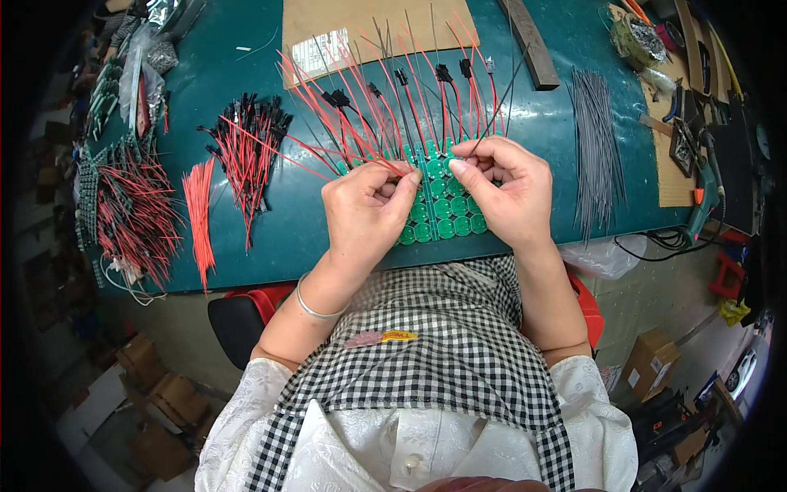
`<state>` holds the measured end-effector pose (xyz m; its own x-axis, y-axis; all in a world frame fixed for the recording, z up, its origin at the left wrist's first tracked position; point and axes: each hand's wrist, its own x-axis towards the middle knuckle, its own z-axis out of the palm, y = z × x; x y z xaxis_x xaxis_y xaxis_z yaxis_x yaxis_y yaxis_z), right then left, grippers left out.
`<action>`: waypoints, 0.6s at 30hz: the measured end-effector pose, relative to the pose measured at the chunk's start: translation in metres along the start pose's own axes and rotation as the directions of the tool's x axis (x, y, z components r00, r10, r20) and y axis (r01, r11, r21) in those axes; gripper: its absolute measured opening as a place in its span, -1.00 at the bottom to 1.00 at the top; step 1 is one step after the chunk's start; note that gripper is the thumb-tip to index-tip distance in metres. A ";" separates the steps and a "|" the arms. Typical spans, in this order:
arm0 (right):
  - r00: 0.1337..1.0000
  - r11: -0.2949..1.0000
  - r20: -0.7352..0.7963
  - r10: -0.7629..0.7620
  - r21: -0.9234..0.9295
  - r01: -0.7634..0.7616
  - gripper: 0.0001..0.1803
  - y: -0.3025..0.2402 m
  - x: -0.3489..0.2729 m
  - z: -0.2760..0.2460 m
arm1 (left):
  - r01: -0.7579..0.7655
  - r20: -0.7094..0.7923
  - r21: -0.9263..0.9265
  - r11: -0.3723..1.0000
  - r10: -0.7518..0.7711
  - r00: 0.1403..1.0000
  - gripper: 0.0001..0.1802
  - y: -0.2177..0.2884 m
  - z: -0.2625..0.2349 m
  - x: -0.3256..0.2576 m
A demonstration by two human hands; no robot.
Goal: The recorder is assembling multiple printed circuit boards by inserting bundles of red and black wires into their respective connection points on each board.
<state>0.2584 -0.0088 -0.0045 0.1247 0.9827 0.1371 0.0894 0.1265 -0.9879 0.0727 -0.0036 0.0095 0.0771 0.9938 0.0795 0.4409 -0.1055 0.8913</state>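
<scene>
A panel of small round green circuit boards [443,209] lies in front of me near the table's front edge. Red and black wires with black connectors [443,74] stand up from its far side. My left hand [369,205] is closed over the panel's left half, thumb and forefinger pinching a red wire [283,149] whose length trails off to the left. On the right half, my right hand [512,189] is closed in a pinch around a thin dark grey wire [498,107] that slants up and away. Its wire end is hidden by the fingers.
Left of the panel lie red-and-black connector leads [250,148], loose red wires [198,217] and a heap of wired boards [135,213]. Grey wires [597,148] lie to the right. Behind are cardboard [393,25] and a dark bar [529,45]. A green-handled tool [702,201] is far right.
</scene>
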 end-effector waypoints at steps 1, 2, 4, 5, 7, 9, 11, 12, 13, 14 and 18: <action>1.000 1.000 -0.003 0.004 0.007 -0.004 -0.83 0.000 0.000 0.000 | -0.008 0.012 0.017 1.000 0.008 1.000 -0.90 0.002 -0.001 0.001; 1.000 1.000 0.000 0.009 0.009 -0.009 -0.84 0.000 0.000 0.000 | -0.016 0.024 0.034 0.999 0.015 1.000 -0.90 0.003 -0.002 0.002; 1.000 1.000 0.007 0.017 0.014 -0.017 -0.85 0.000 0.000 -0.001 | -0.028 0.038 0.048 0.998 0.026 0.999 -0.90 0.004 -0.003 0.002; 0.999 0.999 -0.005 0.037 0.033 -0.037 -0.86 0.000 0.000 -0.001 | -0.034 0.043 0.055 0.998 0.032 0.999 -0.90 0.004 -0.003 0.002; 0.996 0.994 -0.027 0.080 0.071 -0.078 -0.88 0.000 0.000 -0.002 | -0.040 0.023 0.048 0.998 0.039 0.999 -0.89 0.001 -0.002 0.002; 0.996 0.996 -0.038 0.087 -0.014 -0.087 -0.89 -0.006 0.002 -0.002 | -0.027 0.004 0.042 0.999 0.027 1.000 -0.88 0.002 -0.003 0.002; 0.996 0.993 -0.056 0.076 -0.083 -0.081 -0.89 -0.007 0.002 -0.001 | -0.001 -0.013 0.032 0.999 0.002 1.000 -0.89 0.007 -0.004 0.000; 0.996 0.992 -0.066 0.064 -0.107 -0.071 -0.88 -0.007 0.002 -0.001 | 0.009 -0.021 -0.011 1.000 -0.010 1.000 -0.89 0.006 -0.005 -0.002; 0.996 0.989 -0.075 0.052 -0.132 -0.062 -0.87 -0.007 0.002 0.000 | 0.021 -0.029 -0.055 0.998 -0.022 0.999 -0.90 0.003 -0.007 -0.003; 0.997 0.984 -0.058 0.046 -0.167 -0.055 -0.88 -0.007 0.002 -0.001 | 0.032 -0.037 -0.098 0.995 -0.036 0.999 -0.90 0.002 -0.009 -0.005; 0.998 0.972 -0.056 -0.013 -0.236 -0.001 -0.88 -0.004 0.001 0.001 | 0.008 0.046 -0.197 0.980 0.001 0.999 -0.91 0.016 -0.016 -0.003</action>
<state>0.2572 -0.0081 -0.0001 0.1790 0.9718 0.1534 0.3203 0.0898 -0.9430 0.0652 -0.0079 0.0304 0.1186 0.9911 0.0599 0.2568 -0.0889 0.9624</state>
